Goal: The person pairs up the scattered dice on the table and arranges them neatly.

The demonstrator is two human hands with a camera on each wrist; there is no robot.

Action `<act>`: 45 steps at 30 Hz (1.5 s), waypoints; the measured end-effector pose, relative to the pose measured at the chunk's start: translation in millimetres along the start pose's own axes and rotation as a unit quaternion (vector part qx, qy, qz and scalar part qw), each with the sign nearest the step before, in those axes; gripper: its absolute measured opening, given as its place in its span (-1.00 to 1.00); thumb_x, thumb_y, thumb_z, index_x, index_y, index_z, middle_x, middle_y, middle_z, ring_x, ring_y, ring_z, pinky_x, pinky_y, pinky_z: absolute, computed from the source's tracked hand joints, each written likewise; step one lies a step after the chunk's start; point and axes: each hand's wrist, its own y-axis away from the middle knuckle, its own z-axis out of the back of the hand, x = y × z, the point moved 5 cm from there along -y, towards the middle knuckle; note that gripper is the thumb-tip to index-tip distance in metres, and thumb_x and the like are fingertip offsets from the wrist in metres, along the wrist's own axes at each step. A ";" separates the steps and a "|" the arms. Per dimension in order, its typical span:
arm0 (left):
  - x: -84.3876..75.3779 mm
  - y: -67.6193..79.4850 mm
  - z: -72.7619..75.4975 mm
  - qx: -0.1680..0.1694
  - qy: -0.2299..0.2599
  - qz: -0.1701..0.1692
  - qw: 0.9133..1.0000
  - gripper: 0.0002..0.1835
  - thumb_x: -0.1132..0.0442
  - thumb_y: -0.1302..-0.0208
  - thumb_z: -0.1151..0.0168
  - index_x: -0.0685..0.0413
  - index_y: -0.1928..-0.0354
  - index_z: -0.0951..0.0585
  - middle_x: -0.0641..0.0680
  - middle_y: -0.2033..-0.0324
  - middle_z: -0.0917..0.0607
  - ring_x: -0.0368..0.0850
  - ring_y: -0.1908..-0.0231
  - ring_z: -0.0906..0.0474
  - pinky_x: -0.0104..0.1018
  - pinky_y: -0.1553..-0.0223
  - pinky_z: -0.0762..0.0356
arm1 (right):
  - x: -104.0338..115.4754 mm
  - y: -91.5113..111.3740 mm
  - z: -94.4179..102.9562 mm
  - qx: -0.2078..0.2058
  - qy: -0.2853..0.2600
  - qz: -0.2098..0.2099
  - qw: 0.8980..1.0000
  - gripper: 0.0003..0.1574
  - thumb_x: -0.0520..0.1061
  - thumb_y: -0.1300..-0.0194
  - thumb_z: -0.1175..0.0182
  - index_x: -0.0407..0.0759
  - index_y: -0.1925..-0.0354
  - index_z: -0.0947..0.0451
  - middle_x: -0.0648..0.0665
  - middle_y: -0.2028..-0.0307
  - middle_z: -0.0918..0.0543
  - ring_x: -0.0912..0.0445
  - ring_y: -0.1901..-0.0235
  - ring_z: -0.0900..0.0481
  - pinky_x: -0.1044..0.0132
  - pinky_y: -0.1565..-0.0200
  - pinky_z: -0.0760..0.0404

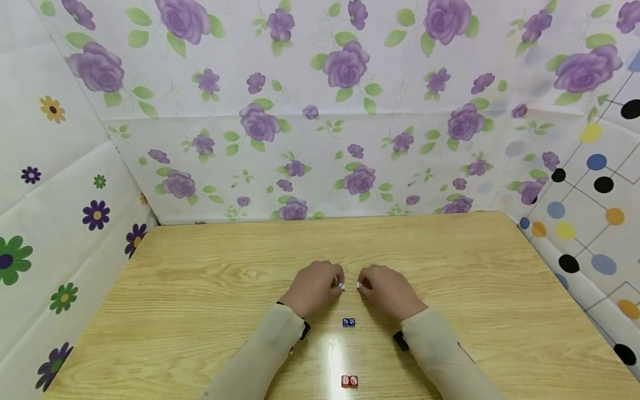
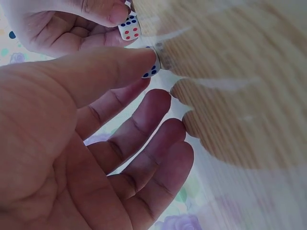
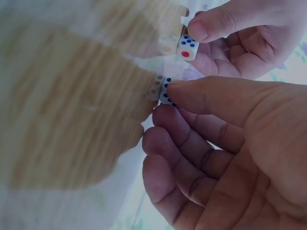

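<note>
My left hand (image 1: 316, 286) pinches a white die (image 1: 342, 286) between thumb and index finger, low over the wooden table. In the left wrist view the thumb covers most of this die (image 2: 152, 67), and the other fingers are spread loosely. Opposite it, my right hand (image 1: 389, 289) pinches a second white die (image 1: 359, 284) the same way; blue dots show past the thumb on this die (image 3: 166, 91) in the right wrist view. A small gap separates the two dice. Nearer to me, two blue dice (image 1: 349, 322) sit side by side between the forearms.
Two red dice (image 1: 349, 381) stand together close to the table's near side, in line with the blue pair. The wooden table (image 1: 200, 289) meets a flowered cloth wall (image 1: 310, 150) at the back. Patterned cloth also hangs at the left and right sides.
</note>
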 end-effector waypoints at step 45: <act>-7.6 -1.4 -2.1 -0.008 -0.015 -0.013 1.000 -0.96 0.23 -0.36 -0.39 -0.03 0.29 -0.74 -0.10 0.41 -0.65 -0.18 0.33 -0.52 -0.28 0.27 -0.53 | 9.1 0.7 -2.7 0.003 -0.021 0.028 0.999 -0.89 -0.20 -0.29 -0.45 -0.03 0.33 -0.68 0.10 0.44 -0.57 0.22 0.42 -0.47 0.24 0.29 -0.55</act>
